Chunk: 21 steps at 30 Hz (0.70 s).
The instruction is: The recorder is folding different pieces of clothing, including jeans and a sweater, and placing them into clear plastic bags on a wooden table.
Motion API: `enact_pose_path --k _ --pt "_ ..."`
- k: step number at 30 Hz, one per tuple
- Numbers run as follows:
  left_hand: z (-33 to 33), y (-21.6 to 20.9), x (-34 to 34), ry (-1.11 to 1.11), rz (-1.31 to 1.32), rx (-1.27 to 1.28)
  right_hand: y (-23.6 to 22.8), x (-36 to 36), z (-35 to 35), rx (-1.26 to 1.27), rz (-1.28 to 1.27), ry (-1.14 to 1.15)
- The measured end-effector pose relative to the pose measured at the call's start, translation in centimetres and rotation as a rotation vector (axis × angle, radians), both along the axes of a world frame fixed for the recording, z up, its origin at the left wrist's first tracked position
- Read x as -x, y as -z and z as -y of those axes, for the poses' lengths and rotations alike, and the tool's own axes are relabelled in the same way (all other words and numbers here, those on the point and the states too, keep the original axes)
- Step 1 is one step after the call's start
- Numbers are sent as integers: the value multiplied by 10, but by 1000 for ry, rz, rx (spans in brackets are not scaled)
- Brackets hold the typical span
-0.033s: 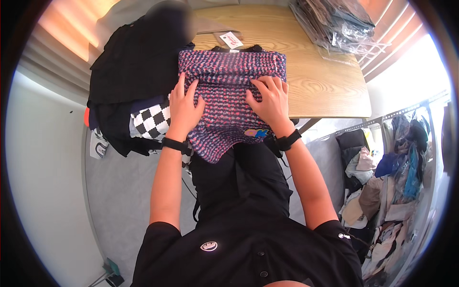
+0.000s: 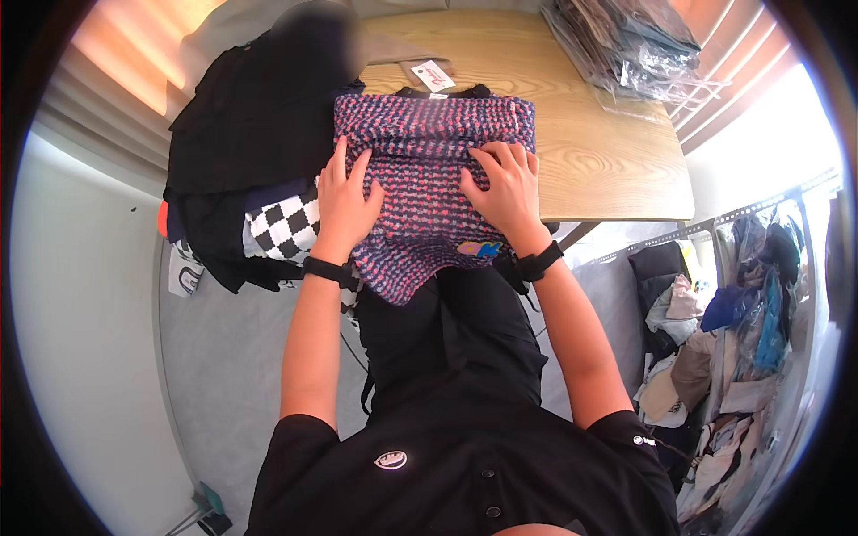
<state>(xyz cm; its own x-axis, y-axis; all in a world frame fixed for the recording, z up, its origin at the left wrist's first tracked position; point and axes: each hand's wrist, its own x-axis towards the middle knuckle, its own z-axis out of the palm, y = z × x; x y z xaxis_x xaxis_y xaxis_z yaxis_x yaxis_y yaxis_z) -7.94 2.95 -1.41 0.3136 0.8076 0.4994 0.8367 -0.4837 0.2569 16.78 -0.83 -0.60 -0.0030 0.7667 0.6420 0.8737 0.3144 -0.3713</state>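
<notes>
1. Navy-and-pink flecked knit garment (image 2: 420,201) lies with its upper part on the pale wood-grain table (image 2: 617,170), while its lower end droops past the near edge, above the person's black trousers (image 2: 447,344).
2. Left hand (image 2: 349,204): laid on the left side of the knit, fingers spread and thumb held apart from them.
3. Right hand (image 2: 508,189): on the right side, fingers curled with their tips against the cloth near a crosswise fold, thumb apart from them; whether any cloth is tucked under those fingers, I cannot tell.
4. Near the right wrist, a pink-and-blue patch (image 2: 479,249) sits low on the knit.
5. Beyond the garment's far edge lies a white paper tag with red print (image 2: 432,75).
6. To the left, black clothing (image 2: 241,134) is heaped above a black-and-white checkered cloth (image 2: 284,228).
7. At the table's far right, folded items in clear plastic bags (image 2: 626,54) are stacked.
</notes>
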Motion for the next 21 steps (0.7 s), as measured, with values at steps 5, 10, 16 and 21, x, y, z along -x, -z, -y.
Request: enact_pose_path --k 5,10,16,21 --pt "1 -1 2 4 30 35 2 0 -4 8 146 54" --pt "9 -7 -6 -114 -174 -29 -3 3 0 32 189 43" --pt "9 -11 -23 72 -333 -61 2 3 -5 125 244 33" --pt "10 -11 -32 123 -249 17 8 4 -9 148 283 31"
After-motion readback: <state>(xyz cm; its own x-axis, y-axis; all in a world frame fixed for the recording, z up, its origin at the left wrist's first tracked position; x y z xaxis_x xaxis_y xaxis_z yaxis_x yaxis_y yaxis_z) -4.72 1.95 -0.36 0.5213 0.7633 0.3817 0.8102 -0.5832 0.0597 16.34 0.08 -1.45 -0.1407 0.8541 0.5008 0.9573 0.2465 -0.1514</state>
